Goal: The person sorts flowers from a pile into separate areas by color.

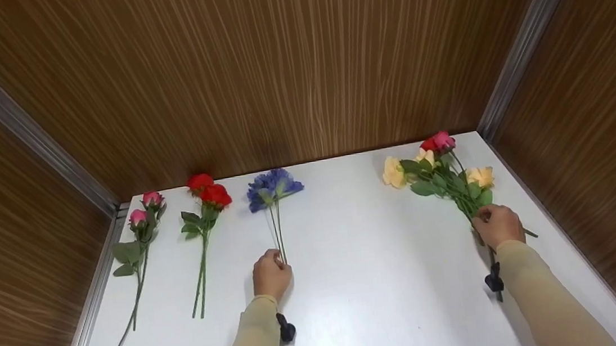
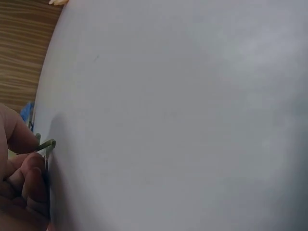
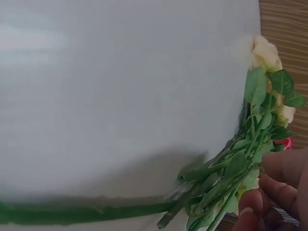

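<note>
My left grip is pinching the blue flower stems; my right grip is clasping the mixed rose bunch near the table's right edge — sorting, probably releasing next.

Blue flowers lie flat at centre frame, thin stems pointing toward the bottom edge. A bunch of cream and red roses lies at right, blooms toward the wall.

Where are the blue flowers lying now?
In the head view, the blue flowers lie left of centre on the white table, beside the red roses; the left hand pinches their stem ends.
</note>
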Demonstrator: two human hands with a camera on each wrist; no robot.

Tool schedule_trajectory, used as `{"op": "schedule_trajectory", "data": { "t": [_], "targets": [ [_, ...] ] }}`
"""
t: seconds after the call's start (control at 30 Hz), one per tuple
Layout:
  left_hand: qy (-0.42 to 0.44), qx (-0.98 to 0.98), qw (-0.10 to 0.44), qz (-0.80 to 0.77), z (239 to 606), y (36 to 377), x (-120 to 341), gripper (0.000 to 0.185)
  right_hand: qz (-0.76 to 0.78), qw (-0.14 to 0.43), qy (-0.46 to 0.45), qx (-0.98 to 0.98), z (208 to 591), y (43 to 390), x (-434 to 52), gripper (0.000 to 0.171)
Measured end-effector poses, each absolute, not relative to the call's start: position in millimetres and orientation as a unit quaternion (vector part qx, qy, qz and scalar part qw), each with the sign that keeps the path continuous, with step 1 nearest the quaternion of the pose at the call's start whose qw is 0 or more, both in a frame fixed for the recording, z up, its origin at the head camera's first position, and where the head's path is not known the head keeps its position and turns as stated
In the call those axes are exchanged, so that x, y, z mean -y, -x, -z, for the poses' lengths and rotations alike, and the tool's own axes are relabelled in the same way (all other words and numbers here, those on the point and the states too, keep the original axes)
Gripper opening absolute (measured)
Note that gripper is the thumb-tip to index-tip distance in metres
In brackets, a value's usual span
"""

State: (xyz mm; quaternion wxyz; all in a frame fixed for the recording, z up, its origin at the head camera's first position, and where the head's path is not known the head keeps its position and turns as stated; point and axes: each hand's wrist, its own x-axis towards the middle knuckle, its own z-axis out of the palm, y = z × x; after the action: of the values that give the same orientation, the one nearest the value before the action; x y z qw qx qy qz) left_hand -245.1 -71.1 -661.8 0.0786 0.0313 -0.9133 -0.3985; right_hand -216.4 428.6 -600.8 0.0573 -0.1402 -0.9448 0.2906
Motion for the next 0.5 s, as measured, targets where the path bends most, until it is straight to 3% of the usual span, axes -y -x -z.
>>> {"op": "schedule_trajectory", "data": {
  "t": [0.27, 0.5],
  "targets": [
    [-0.04, 0.912, 0.076, 0.4, 663.3, 246.7, 70.3, 0.024, -0.256, 0.024, 0.174, 0.95, 610.0, 229.1, -436.5, 0.041],
    [-0.039, 0.914, 0.09, 0.393, 664.6, 247.9, 70.6, 0.017, -0.253, 0.0, 0.184, 0.95, 615.7, 234.0, -437.0, 0.033]
  ]
}}
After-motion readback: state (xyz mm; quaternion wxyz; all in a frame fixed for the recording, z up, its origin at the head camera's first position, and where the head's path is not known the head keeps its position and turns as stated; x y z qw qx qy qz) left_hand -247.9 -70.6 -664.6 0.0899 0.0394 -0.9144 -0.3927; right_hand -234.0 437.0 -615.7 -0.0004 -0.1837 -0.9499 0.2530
